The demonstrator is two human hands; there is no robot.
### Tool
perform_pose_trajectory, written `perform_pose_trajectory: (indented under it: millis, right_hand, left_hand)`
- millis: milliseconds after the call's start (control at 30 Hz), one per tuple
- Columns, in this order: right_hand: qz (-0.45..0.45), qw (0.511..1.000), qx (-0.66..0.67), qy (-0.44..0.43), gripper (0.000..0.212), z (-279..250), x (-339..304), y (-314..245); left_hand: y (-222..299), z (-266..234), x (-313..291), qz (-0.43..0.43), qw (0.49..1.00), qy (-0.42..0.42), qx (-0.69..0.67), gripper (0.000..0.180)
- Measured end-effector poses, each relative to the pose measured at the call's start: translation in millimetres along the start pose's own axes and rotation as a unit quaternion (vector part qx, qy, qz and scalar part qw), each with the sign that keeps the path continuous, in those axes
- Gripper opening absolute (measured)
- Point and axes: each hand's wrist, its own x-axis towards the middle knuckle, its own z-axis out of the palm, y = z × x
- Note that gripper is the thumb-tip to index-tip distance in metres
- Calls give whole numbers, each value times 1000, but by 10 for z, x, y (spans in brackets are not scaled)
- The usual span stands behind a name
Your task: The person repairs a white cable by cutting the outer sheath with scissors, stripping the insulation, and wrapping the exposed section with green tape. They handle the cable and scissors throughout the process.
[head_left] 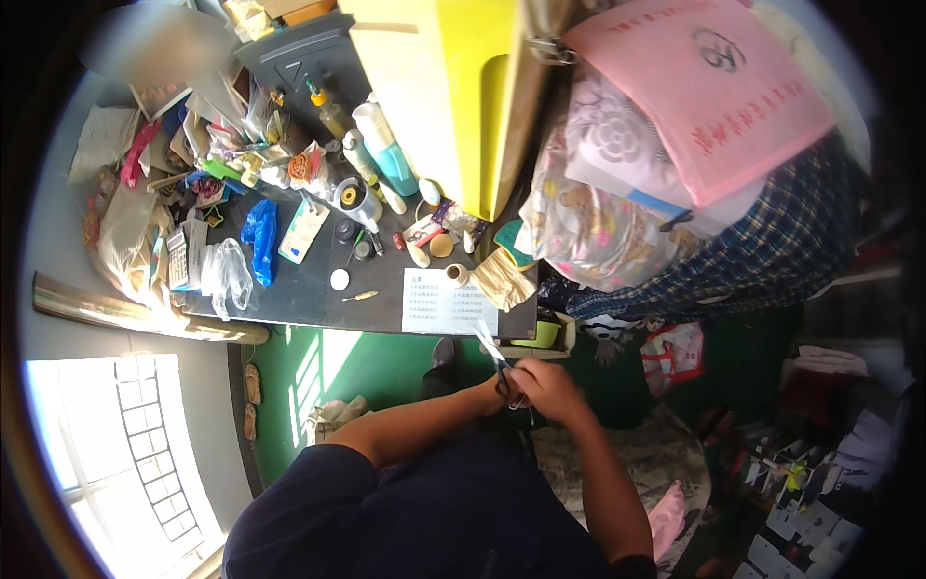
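A pair of scissors with dark handles is at my hands, just off the front edge of the desk. Its pale blades point up and left over that edge. My right hand is closed and appears to grip the handles. Right against it, my left hand is bent inward with its fingers closed and partly covered. A thin white string hangs below the joined hands; which hand holds it is unclear. Nearest on the desk lie a printed white sheet and a crumpled tan paper piece.
A small spool-like roll, a blue plastic bag, a clear bag and several bottles crowd the desk. Piled fabric and bags rise at the right. Beneath the desk edge sits a green bin.
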Motion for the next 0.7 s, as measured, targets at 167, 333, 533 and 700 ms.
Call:
perform_pose_trajectory:
  millis: [167, 333, 533, 700]
  right_hand:
    - [-89, 990, -110, -5, 32, 552, 1096, 6]
    - [-90, 988, -79, 95, 30, 910, 1531, 225]
    - [-10, 939, 66, 337, 25, 513, 290, 481]
    - [96, 902, 139, 397, 23, 858, -418, 840]
  left_hand:
    - [448, -125, -187, -87, 996, -11, -35, 29]
    - [591, -242, -303, -93, 994, -8, 54, 27]
    - [837, -249, -369, -140, 977, 19, -158, 25]
    - [1013, 54, -240, -147, 973, -50, -172, 18]
